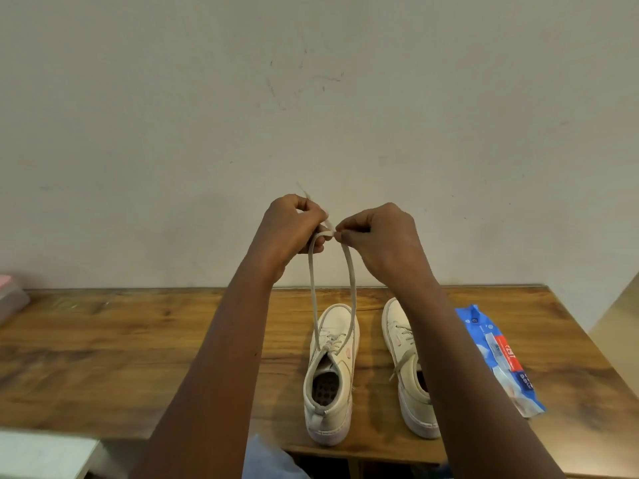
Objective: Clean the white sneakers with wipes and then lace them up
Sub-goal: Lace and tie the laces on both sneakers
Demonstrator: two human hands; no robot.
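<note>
Head view: my left hand (294, 229) and right hand (377, 236) pinch the lace ends (326, 233) high above the left sneaker (330, 375), probably to even them.

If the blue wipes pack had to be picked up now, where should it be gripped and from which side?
Probably across its narrow middle, from above and the right: the wipes pack lies flat and long, with the right sneaker standing to its left.
</note>
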